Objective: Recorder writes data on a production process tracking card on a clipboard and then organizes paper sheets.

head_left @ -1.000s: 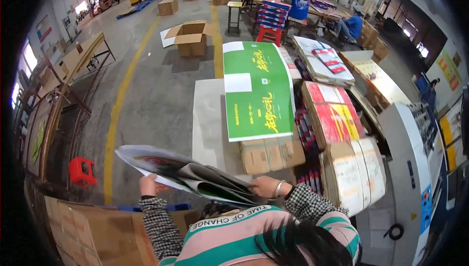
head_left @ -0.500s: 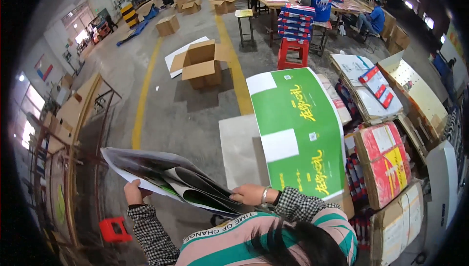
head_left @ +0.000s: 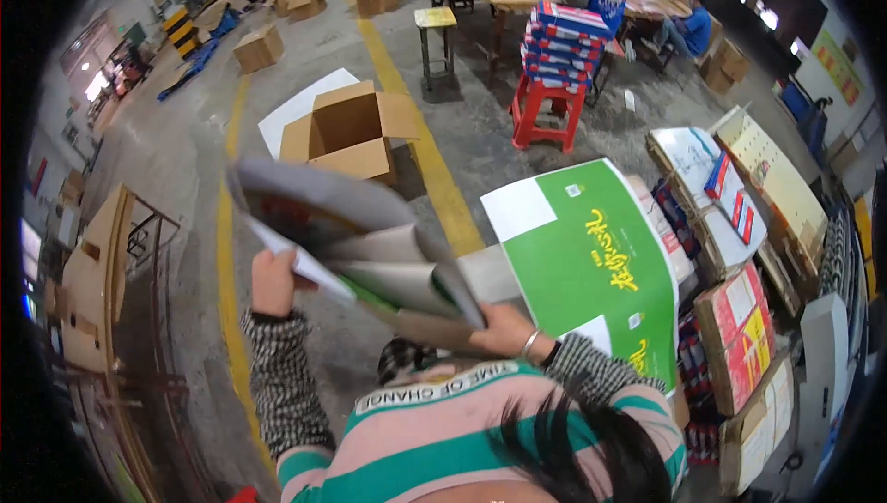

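Observation:
Between my hands hang several large, loosely curled printed sheets (head_left: 314, 191) with grey faces and some green showing inside. Motion blurs their upper edge. My left hand (head_left: 273, 283) is closed on their left edge, and my right hand (head_left: 506, 329) grips the right edge. Just beyond my right hand lies a big green sheet (head_left: 554, 267) with yellow lettering and white rectangles, on top of a stack. A plain greyish sheet (head_left: 490, 272) sticks out from the stack's left side, partly hidden by what I hold.
An open cardboard box (head_left: 346, 129) stands on the floor ahead. Behind the stack, a red stool (head_left: 547, 115) carries piled blue-and-red packets (head_left: 564, 46). Tied bundles (head_left: 735, 337) line my right; a wooden table (head_left: 97, 272) is at left. People work at far tables.
My hands have lifted the curled sheets and swung them, with the sheets fanning further apart. The view has shifted, so the stool and box sit differently in it.

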The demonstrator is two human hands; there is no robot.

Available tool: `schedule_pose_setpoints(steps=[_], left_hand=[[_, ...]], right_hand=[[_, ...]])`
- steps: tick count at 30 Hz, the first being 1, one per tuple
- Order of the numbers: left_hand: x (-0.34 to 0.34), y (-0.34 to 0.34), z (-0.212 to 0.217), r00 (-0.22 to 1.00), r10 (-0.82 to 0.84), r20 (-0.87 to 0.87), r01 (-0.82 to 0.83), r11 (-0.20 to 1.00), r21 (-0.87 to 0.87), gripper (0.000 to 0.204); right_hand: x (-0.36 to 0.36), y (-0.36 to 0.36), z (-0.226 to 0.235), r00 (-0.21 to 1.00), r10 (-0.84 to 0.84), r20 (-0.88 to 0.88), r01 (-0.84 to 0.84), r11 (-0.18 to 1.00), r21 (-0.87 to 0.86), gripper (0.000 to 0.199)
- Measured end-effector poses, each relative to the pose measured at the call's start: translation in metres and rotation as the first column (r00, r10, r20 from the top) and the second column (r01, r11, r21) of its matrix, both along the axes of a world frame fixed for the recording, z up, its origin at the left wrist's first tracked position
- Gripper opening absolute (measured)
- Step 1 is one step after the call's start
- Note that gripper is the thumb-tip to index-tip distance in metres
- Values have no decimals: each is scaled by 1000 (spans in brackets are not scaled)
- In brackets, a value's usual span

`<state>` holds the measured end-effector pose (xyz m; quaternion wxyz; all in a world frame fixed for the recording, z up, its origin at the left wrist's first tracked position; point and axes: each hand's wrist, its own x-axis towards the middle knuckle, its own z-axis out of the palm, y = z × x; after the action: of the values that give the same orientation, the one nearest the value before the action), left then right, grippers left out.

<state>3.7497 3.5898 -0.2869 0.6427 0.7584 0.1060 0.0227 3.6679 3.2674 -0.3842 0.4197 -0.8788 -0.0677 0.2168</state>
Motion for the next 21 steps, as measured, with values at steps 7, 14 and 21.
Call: schedule_pose_setpoints(steps=[7,14,21], left_hand=[[216,-56,60,923,-342,176,348,938,1,23],[346,-125,121,530,-788,314,746,609,270,32],[468,-194,196,110,-759,642,429,619,658,43]], right_hand=[[120,23,45,959,-280,-35,283,954,96,32],[208,-16,15,689,-722,60,641,645,416,31],[321,-62,-6,524,-845,110,806,533,256,30]])
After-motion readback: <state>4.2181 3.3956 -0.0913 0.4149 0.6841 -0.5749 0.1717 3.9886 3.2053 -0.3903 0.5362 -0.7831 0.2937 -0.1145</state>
